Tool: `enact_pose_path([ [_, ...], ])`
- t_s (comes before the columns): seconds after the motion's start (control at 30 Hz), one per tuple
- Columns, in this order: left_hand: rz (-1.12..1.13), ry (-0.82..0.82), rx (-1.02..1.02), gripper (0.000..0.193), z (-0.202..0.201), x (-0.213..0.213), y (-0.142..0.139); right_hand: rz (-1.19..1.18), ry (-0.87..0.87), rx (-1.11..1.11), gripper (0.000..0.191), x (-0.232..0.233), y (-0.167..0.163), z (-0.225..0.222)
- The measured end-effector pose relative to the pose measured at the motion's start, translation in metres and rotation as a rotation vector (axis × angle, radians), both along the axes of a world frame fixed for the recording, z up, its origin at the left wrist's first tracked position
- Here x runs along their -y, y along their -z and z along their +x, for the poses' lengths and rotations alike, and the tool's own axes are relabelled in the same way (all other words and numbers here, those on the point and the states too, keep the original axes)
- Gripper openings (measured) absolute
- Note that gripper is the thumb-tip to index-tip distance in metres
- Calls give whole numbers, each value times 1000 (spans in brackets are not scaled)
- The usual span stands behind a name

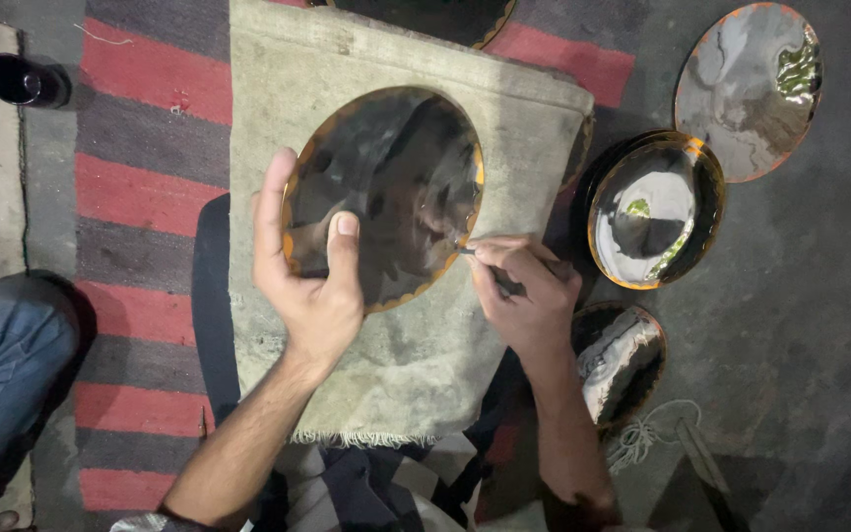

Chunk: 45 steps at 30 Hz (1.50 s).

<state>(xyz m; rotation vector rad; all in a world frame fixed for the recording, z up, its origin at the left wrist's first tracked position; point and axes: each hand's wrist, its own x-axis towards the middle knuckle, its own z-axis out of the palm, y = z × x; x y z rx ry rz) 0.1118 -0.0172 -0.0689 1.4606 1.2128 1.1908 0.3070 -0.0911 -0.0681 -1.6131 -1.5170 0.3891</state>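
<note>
Now the left hand (312,286) grips the left rim of a shiny oval plate (396,187), thumb pressed on its face and fingers curled round the edge. That plate lies on a beige cloth pad (386,345), which rests across the person's lap. At the plate's right edge the right hand (524,291) is closed on a thin tool (490,266), its tip touching the orange-gold rim. To the right, on the grey floor (819,296), sit three more plates: a dark bowl-like one (654,209) just beside the pad, a flat one (749,89) above it, and another (618,360) partly hidden under the right wrist. A red-and-grey striped rug (140,187) lies to the left, with a dark cup (20,81) beyond it.
</note>
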Motion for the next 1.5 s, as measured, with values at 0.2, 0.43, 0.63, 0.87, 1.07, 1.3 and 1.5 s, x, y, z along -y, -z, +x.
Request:
enact_pose_path([
  [0.2,-429,347,588,52,-29,-7,-23,-134,183,-552,20,19,26,5],
  [0.43,-623,512,-8,34,-32,-8,-8,32,282,-690,23,30,41,18],
  [0.63,-504,205,381,35,-33,4,1,27,352,-661,23,34,33,23],
  [0.87,-313,219,275,46,-25,-4,0,29,293,-386,21,13,26,18],
  [1.07,-261,320,40,61,-21,-25,-24,35,192,-55,22,-6,12,15],
  [1.3,-267,342,33,61,-16,-31,-35,27,237,18,20,-15,6,5],
  [1.5,-244,313,6,60,-15,-28,-33,48,188,128,19,-19,3,10],
])
